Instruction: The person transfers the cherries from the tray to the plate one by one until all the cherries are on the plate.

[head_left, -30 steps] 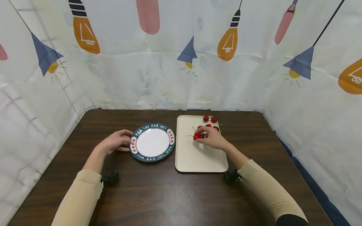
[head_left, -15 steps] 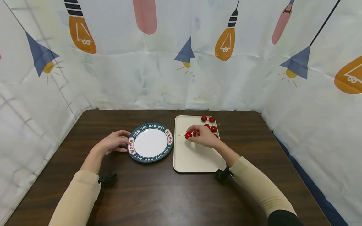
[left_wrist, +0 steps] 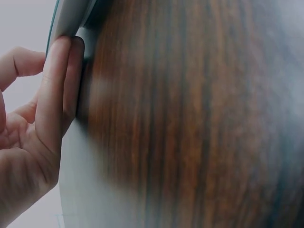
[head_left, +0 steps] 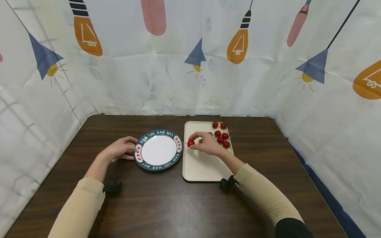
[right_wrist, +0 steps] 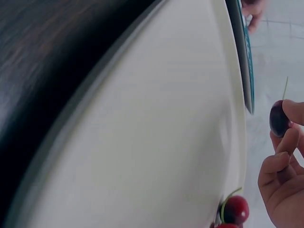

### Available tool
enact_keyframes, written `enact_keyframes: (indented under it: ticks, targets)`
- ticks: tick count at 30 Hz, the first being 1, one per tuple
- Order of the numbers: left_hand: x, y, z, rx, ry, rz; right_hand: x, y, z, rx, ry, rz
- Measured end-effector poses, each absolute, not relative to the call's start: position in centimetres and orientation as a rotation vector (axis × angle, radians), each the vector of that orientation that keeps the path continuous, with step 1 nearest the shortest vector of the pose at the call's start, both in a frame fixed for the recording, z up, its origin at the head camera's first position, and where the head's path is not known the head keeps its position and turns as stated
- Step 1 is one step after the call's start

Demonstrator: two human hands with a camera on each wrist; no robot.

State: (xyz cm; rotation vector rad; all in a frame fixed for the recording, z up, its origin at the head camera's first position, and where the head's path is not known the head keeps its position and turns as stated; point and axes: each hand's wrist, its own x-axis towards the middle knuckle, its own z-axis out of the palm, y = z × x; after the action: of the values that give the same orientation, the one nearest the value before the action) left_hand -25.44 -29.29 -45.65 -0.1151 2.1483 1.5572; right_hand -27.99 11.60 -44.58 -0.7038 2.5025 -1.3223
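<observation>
Above the left side of the cream tray (head_left: 202, 168), my right grip (head_left: 207, 144) pinches a red cherry (head_left: 190, 143) between thumb and fingertips, nearly closed, with the fruit lifted clear of the tray's surface. Its stem points left toward the plate (head_left: 159, 150), though in the head view the thin tip gets lost near the patterned rim. My palm is hidden there, and the right wrist view cuts my fingers off at its edge. My left grip (head_left: 120, 150) is loosely spread, fingertips touching the plate's left rim; whether any finger reaches beneath it I cannot tell, since the left wrist view shows only a sliver of the plate and a blurred worktop (head_left: 166, 205). The other cherries (head_left: 220, 140) cluster toward the tray's far right; one is partly covered by my right grip, and the right wrist view crops them at the bottom.
</observation>
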Motion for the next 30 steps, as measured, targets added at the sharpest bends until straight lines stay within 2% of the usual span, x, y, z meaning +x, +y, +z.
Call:
enact_keyframes:
  ticks: [30]
  targets:
    - [-25.5, -29.3, -45.3, -0.106, 2.151, 1.545, -27.9, 6.7, -44.8, -0.822, 2.501, -1.197]
